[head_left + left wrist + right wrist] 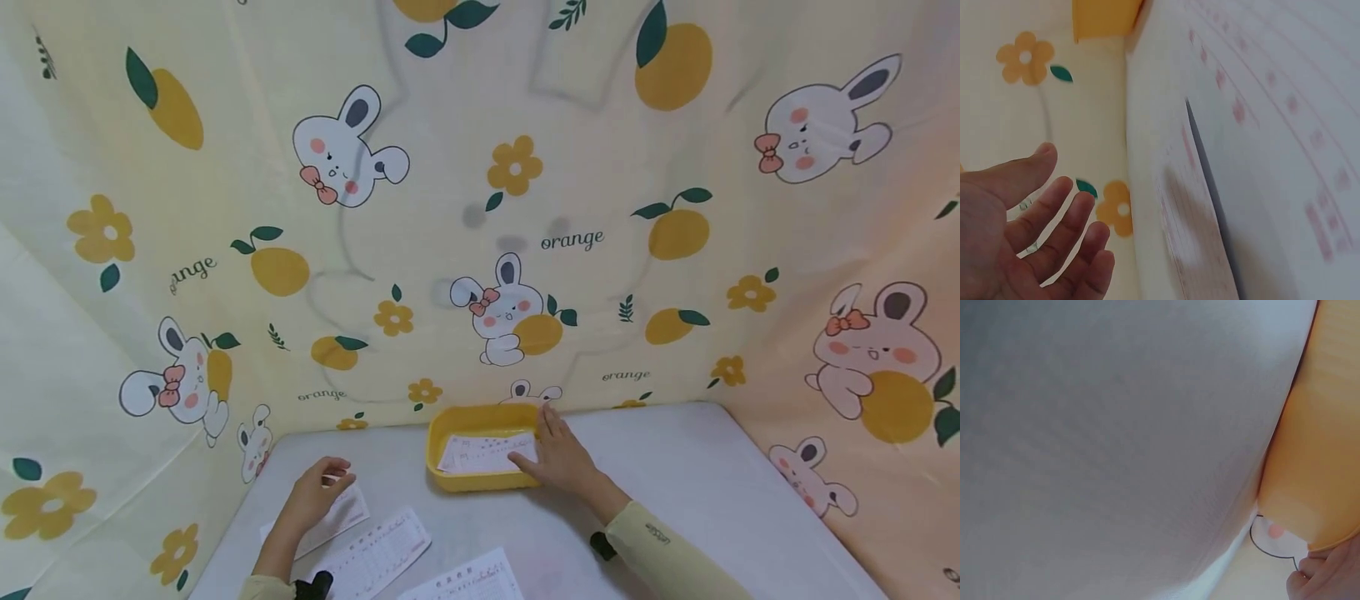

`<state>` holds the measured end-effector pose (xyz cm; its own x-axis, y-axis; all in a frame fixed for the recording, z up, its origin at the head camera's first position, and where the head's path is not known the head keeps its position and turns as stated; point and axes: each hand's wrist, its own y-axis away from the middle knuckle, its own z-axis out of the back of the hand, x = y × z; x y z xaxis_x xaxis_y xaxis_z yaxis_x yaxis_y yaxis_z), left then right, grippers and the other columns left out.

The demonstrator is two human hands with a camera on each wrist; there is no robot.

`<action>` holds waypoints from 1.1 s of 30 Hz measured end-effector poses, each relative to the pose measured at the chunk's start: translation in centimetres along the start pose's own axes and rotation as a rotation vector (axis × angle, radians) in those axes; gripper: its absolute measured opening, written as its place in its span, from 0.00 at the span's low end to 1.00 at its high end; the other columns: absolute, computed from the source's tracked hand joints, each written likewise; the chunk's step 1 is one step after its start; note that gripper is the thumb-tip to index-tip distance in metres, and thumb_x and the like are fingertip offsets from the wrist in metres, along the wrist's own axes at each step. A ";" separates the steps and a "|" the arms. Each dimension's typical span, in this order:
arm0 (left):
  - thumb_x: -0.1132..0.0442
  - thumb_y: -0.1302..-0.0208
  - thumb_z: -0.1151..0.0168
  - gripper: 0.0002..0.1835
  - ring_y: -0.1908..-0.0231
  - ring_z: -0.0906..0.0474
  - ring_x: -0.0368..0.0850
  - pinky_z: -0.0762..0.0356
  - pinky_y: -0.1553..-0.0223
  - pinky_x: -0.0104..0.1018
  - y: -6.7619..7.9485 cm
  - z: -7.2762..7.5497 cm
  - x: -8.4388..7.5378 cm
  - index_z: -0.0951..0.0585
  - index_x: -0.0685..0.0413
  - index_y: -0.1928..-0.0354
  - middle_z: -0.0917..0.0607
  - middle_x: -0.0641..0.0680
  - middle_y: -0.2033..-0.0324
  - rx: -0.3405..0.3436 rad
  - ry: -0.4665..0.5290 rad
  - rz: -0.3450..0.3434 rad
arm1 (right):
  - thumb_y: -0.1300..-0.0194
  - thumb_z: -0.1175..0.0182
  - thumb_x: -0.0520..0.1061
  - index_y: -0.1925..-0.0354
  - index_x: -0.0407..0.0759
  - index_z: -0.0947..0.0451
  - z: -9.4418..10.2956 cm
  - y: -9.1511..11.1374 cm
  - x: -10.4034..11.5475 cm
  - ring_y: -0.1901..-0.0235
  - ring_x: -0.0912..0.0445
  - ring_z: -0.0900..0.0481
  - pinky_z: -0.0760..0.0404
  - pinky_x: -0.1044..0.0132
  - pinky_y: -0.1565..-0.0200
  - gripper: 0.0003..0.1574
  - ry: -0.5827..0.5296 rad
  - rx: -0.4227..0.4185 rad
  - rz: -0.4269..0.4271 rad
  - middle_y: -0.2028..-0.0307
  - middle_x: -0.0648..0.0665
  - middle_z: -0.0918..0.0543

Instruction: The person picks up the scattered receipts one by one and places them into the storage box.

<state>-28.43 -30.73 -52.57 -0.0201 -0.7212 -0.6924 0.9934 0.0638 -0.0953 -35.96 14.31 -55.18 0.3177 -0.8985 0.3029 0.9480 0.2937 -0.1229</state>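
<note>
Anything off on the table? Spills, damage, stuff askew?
Mildly: three sheets lie skewed to the back edge of the table, outside the bin, so they look untidy. No spill or damage visible.

Tabletop layout, clock face centred on the tray:
- Table (667,475): beneath all sheets and the tray.
- Curtain (442,108): behind, 12 o'clock, continuing round to 9 and 3.
- Tray (483,482): far edge of the table, just before the curtain; papers (487,455) inside.
- Right hand (561,457): 3 o'clock, at the tray's side.
- First sheet (345,510): 8 o'clock; left hand (317,493) above it.
- Second sheet (378,552): 7 o'clock.
- Third sheet (468,581): 6 o'clock.
</note>
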 end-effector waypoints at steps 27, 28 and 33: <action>0.57 0.28 0.29 0.28 0.41 0.25 0.74 0.23 0.41 0.71 2.1 5.0 6.4 0.24 0.69 0.35 0.22 0.76 0.40 0.068 -0.146 0.204 | 0.30 0.47 0.82 0.15 0.29 0.60 0.1 -0.1 0.3 0.15 0.38 0.56 0.48 0.44 0.17 0.76 0.001 0.004 -0.020 0.14 0.31 0.58; 0.57 0.28 0.28 0.29 0.41 0.25 0.74 0.23 0.41 0.71 2.2 5.1 6.5 0.24 0.69 0.35 0.23 0.76 0.39 0.071 -0.156 0.215 | 0.30 0.46 0.82 0.15 0.29 0.60 0.1 -0.2 0.2 0.15 0.38 0.56 0.48 0.43 0.17 0.75 -0.003 0.004 -0.020 0.14 0.31 0.58; 0.59 0.30 0.27 0.30 0.40 0.27 0.77 0.25 0.39 0.73 2.5 5.5 7.1 0.25 0.71 0.35 0.24 0.78 0.39 0.086 -0.187 0.256 | 0.29 0.47 0.81 0.16 0.28 0.60 0.1 -0.2 0.2 0.15 0.39 0.57 0.50 0.45 0.17 0.75 0.000 0.005 -0.015 0.14 0.31 0.58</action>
<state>-25.51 -39.52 -53.76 0.2442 -0.8041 -0.5420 0.9697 0.2061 0.1311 -36.08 14.12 -54.97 0.3036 -0.9028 0.3047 0.9527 0.2822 -0.1132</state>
